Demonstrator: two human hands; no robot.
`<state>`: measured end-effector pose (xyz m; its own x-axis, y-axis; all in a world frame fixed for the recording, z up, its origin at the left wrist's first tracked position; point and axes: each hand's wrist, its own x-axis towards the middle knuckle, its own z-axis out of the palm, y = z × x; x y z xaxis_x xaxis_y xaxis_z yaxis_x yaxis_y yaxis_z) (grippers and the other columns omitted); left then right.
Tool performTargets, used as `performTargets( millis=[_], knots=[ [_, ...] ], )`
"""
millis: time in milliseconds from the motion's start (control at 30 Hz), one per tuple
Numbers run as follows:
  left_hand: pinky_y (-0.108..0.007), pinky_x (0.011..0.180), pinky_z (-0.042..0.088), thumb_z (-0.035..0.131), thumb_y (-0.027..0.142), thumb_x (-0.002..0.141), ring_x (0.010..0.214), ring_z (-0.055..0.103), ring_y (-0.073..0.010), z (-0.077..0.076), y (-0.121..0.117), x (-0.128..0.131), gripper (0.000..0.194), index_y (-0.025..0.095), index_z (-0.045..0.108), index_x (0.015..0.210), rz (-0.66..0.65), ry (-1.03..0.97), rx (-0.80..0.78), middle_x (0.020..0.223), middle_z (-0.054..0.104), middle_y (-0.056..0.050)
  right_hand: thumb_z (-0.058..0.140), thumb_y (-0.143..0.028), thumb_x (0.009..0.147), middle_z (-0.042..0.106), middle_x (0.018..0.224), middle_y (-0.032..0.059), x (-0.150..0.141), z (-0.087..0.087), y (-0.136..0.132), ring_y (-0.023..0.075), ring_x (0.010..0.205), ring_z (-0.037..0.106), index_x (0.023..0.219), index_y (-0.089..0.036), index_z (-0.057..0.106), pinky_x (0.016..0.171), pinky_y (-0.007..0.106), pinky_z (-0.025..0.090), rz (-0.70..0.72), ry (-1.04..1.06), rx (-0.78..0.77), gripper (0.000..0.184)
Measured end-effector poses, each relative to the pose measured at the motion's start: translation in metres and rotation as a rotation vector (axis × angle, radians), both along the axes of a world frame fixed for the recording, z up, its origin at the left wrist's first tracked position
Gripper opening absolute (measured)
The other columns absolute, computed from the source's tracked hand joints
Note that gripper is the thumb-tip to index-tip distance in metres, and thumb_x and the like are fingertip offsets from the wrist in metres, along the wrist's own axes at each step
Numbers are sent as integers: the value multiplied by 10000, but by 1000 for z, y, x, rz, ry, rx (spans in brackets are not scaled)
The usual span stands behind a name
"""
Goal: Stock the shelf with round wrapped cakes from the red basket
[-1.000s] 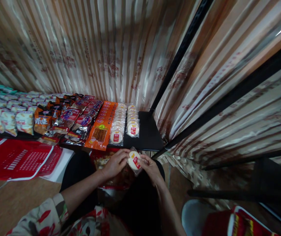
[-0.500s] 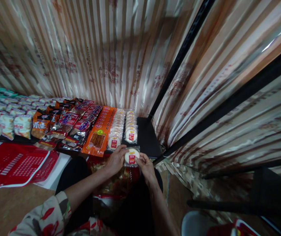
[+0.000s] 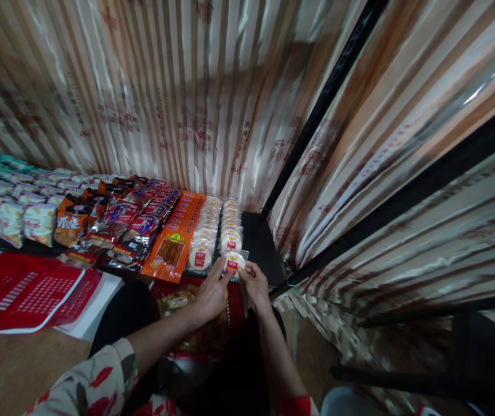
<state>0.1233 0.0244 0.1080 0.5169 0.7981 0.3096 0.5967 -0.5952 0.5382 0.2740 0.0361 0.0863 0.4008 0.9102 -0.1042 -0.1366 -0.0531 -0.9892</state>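
Observation:
Both hands hold one clear packet with a round white cake and a red label [image 3: 233, 263] at the front edge of a black shelf [image 3: 261, 249]. My left hand [image 3: 212, 292] pinches its left side, fingers stretched towards it. My right hand [image 3: 255, 284] grips its right side. The packet sits at the near end of the right row of like cake packets [image 3: 231, 226]. A second such row [image 3: 203, 240] lies to its left.
Orange snack packs [image 3: 173, 241], dark red packs [image 3: 132, 222] and white-and-orange bags [image 3: 34, 219] fill the shelf leftward. A red plastic basket [image 3: 26, 289] lies below left. A red bag of goods [image 3: 186, 323] rests on my lap. Striped film covers the walls.
Both hands carried the cake packet up and forward from above my lap to the shelf's front edge, at the end of the right row.

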Motion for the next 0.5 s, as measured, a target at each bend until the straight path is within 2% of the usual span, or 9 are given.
performTargets(
  millis=[167,333,500],
  knots=[
    [-440,1092,300,418,40,735,1370,154,-259,-8,8,9,541,85,447,1273,1,57,-31,1459,263,-146,721,-401,523,598,660,-38,6,-4,19,106,587,543,796,-181,598,608,234,430,-12,-89,-4,371],
    [-434,1088,299,417,55,734,1371,146,-249,-6,17,15,564,72,419,1298,-10,94,-96,1445,288,-153,671,-427,553,603,668,-30,8,-7,32,125,610,553,782,-198,596,620,245,447,-10,-228,-7,333],
    [-415,1094,284,398,64,750,1364,162,-255,-6,21,17,555,44,407,1305,-9,145,-138,1442,282,-173,597,-423,639,627,752,-17,10,-5,36,139,663,564,811,-235,621,654,258,433,-52,-576,-114,257]
  ],
)
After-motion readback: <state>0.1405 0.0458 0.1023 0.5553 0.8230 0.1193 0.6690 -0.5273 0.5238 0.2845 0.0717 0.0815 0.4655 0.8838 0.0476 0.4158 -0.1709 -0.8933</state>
